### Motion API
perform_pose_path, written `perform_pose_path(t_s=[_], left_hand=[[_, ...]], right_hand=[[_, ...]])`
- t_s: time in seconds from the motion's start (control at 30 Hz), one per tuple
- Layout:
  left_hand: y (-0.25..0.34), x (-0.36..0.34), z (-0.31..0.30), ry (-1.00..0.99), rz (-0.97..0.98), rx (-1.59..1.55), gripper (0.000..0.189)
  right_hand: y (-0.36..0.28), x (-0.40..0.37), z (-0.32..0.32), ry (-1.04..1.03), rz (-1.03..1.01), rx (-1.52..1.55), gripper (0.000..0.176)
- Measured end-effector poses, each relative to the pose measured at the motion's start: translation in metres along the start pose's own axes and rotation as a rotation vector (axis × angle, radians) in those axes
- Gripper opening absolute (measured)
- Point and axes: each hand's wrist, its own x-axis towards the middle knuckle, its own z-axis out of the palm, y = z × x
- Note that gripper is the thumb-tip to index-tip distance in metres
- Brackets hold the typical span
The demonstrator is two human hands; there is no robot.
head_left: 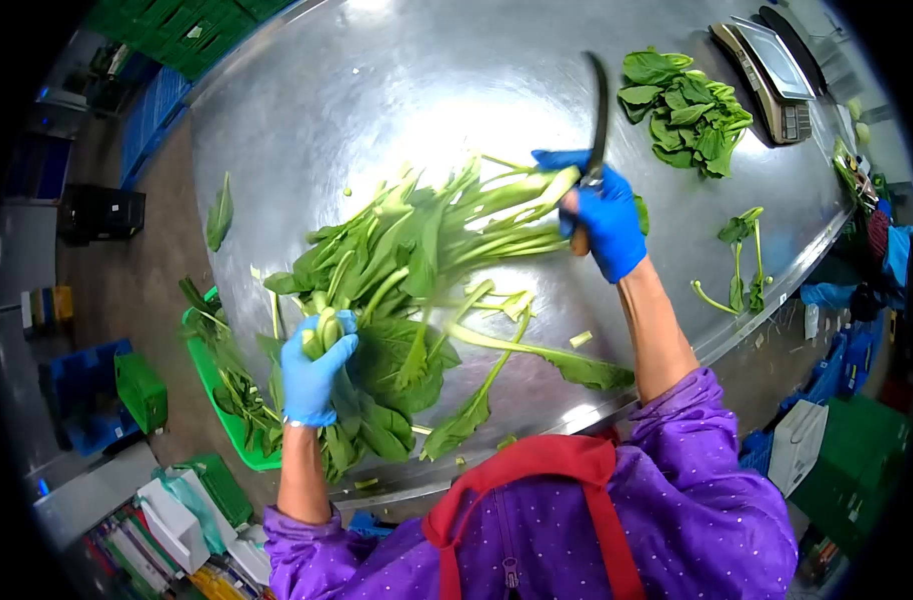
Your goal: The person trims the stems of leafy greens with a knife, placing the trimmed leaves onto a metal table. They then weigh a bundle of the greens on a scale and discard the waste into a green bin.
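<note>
My left hand (320, 370), in a light blue glove, is closed around the thick stems of a bunch of leafy greens (387, 405), whose leaves hang down toward the table's near edge. My right hand (602, 215), in a darker blue glove, grips a curved knife (601, 110) by its brown handle, blade pointing up and away from me. Stem ends from a loose pile of greens (407, 235) reach right up to the right hand's fingers. Long leafy stalks (537, 350) and cut stem pieces lie between the two hands.
A metal table (307, 100) spans the view. At the far right stand a heap of trimmed greens (687, 110) and a scale (772, 75). A few stalks (742, 260) lie near the right edge. A green crate (262, 455) with greens sits below the left edge.
</note>
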Motion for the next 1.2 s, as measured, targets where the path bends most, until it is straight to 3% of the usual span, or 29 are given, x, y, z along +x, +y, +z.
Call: perform_pose_path(t_s=[0.07,0.13,0.17,0.2,0.27,0.3,0.33,0.43,0.5,0.57,0.7,0.83,0.93,1.03,1.1,1.2], left_hand=[[0.053,-0.008,0.012,-0.173,0.274,0.111,0.026],[0.093,-0.010,0.034,-0.289,0.561,0.226,0.030],[0.107,-0.005,0.043,-0.365,0.646,0.285,0.031],[0.114,0.003,0.054,-0.431,0.672,0.310,0.030],[0.120,0.012,0.068,-0.585,0.539,0.261,0.026],[0.117,0.014,0.071,-0.668,0.373,0.185,0.024],[0.107,0.019,0.070,-0.740,0.337,0.125,0.031],[0.091,0.004,0.081,-0.578,-0.139,-0.218,0.046],[0.077,0.004,0.083,-0.571,-0.140,-0.201,0.057],[0.070,-0.001,0.084,-0.534,-0.189,-0.253,0.056],[0.058,-0.003,0.082,-0.557,-0.151,-0.150,0.061],[0.059,-0.009,0.076,-0.555,-0.048,-0.113,0.051],[0.050,-0.016,0.070,-0.562,-0.165,-0.146,0.047],[0.029,-0.024,0.057,-0.582,-0.155,-0.139,0.045],[0.021,-0.023,0.049,-0.545,-0.129,-0.080,0.047],[0.026,-0.027,0.056,-0.483,-0.164,-0.173,0.051]], right_hand=[[-0.029,-0.010,0.021,-0.084,0.024,-0.066,0.038],[-0.039,-0.010,0.028,-0.112,-0.061,0.191,0.041],[-0.042,-0.009,0.039,-0.093,-0.107,0.282,0.043],[-0.043,-0.015,0.048,-0.144,-0.029,0.238,0.044],[-0.044,-0.025,0.062,-0.219,0.109,0.209,0.045],[-0.042,-0.028,0.066,-0.239,0.176,0.228,0.045],[-0.038,-0.028,0.069,-0.198,0.114,0.263,0.042],[-0.035,-0.039,0.061,-0.109,0.203,-0.071,0.038],[-0.005,-0.052,0.050,-0.114,-0.087,-0.467,0.031],[0.010,-0.063,0.047,-0.176,-0.197,-0.640,0.025],[0.005,-0.062,0.052,-0.278,-0.104,-0.892,0.015],[0.011,-0.059,0.058,-0.283,-0.154,-0.879,0.014],[0.041,-0.066,0.041,-0.416,0.037,-0.908,0.017],[0.056,-0.086,0.015,-0.351,0.475,-0.587,0.022],[0.057,-0.092,0.014,-0.328,0.428,-0.553,0.026],[0.034,-0.086,0.043,-0.312,0.467,-0.246,0.034]])
